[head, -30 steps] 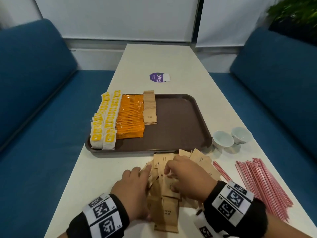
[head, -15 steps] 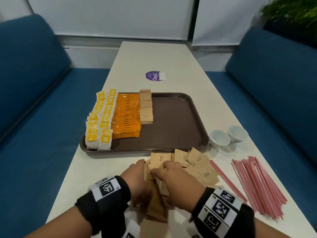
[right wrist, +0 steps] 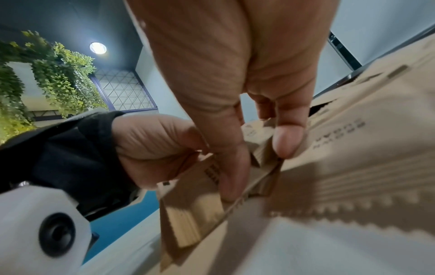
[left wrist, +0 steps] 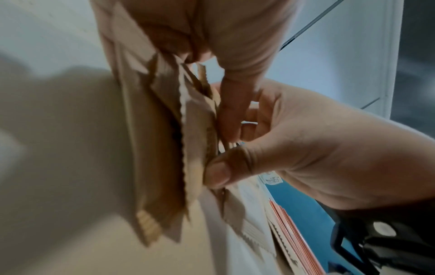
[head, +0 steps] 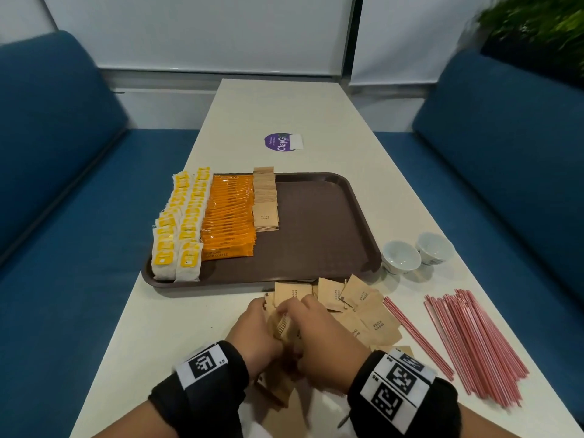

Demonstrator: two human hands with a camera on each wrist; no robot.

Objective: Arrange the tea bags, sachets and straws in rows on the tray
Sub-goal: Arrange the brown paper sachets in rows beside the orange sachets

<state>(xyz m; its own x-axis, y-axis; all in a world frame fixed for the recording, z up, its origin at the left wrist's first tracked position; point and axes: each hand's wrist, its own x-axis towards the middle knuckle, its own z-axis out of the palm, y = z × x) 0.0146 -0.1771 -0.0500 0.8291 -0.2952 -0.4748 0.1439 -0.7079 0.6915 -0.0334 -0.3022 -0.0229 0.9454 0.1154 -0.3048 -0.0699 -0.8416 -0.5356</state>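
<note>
On the brown tray [head: 316, 232] lie two rows of yellow-tagged tea bags [head: 178, 229], a row of orange sachets [head: 229, 216] and a short row of brown sugar sachets [head: 265, 203]. Loose brown sachets [head: 363, 311] are scattered on the table in front of the tray. My left hand [head: 256, 333] and right hand [head: 319, 336] meet there, both gripping a small stack of brown sachets [head: 282, 324] held on edge. The left wrist view shows the stack [left wrist: 164, 148] pinched by the right thumb. The right wrist view shows the stack [right wrist: 195, 204] between both hands' fingers.
A bundle of red straws [head: 474, 343] lies on the table at the right, with one single straw [head: 417, 336] beside it. Two small white cups [head: 401, 257] stand by the tray's right corner. A purple sticker [head: 279, 142] sits farther back. Blue benches flank the table.
Both hands have closed together over the loose pile and gathered several brown sachets into an upright stack between them. The head view has shifted slightly.
</note>
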